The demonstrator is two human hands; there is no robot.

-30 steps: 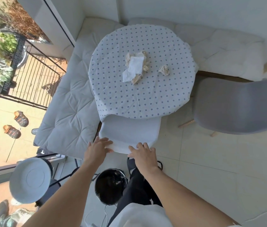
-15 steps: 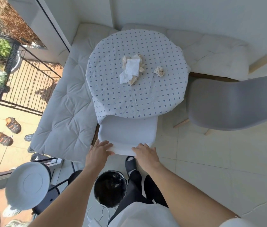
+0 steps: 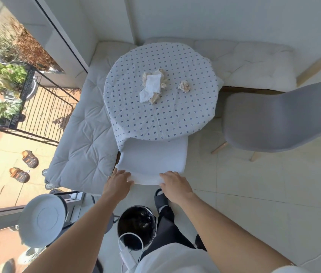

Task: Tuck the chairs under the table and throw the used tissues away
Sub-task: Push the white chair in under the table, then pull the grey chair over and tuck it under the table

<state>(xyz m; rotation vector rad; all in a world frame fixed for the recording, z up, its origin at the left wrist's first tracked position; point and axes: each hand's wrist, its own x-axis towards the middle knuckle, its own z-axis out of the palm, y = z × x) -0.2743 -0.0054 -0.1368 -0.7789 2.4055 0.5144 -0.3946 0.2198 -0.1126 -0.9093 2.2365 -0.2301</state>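
Note:
A round table under a white dotted cloth stands in the corner. On it lie a pile of used tissues and one crumpled tissue to their right. A white chair has its seat partly under the table's near edge. My left hand and my right hand both rest on the top edge of its backrest, fingers curled over it. A grey chair stands apart from the table at the right, turned sideways.
A black-lined bin stands on the floor below my hands, beside my leg. White cushioned benches run along the left and back walls. A white round stool top is at lower left. A glass door opens left onto a patio.
The white chair has slid a little further under the table with both hands on its backrest. The view has shifted slightly forward.

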